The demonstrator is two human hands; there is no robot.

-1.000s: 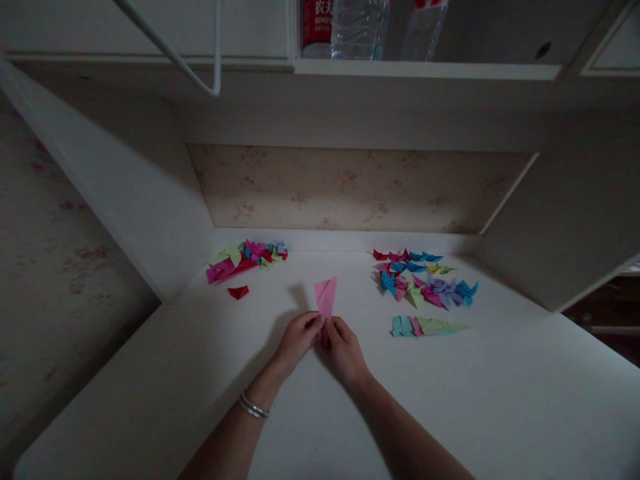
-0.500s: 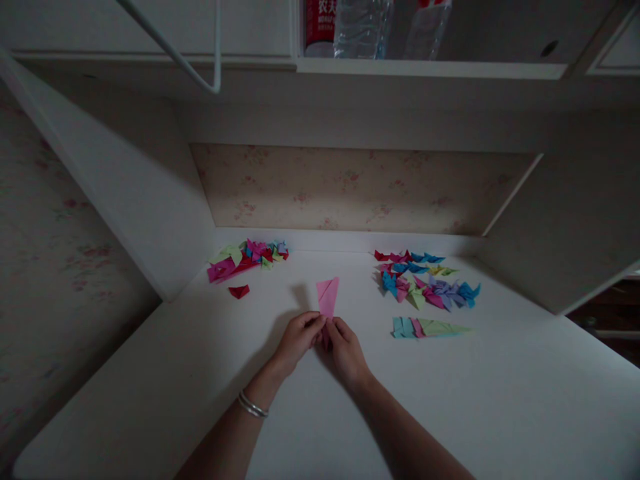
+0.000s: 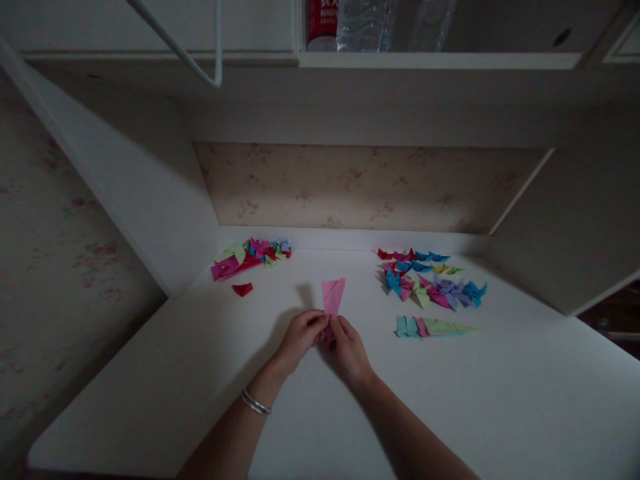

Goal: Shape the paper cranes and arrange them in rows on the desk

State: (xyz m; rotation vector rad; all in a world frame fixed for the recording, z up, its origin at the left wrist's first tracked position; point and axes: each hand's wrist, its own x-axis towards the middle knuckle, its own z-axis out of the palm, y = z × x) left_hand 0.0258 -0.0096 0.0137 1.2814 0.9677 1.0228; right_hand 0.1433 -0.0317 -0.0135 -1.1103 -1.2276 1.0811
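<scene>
A pink folded paper point(image 3: 333, 295) stands up between my two hands, wide at the top and narrow where I pinch it. My left hand point(image 3: 304, 335) grips its lower left side with thumb and fingers, a silver bangle on that wrist. On the other side, my right hand point(image 3: 349, 345) pinches the same paper, its thumb close to the left one. The paper's lower end is partly hidden by my fingers. A small red folded paper point(image 3: 243, 289) lies apart on the desk, to the left beyond my hands.
Colourful folded papers point(image 3: 257, 252) are heaped at the back left of the white desk point(image 3: 175, 387). More folded paper pieces point(image 3: 433, 283) lie at the back right, with a row of flat folded strips point(image 3: 430, 327) nearer. Overhead, a shelf point(image 3: 435, 61) holds plastic bottles point(image 3: 365, 27).
The whole view has shifted slightly, so everything sits a little further right. Both hands keep their pinch on the pink paper, with hardly any visible movement.
</scene>
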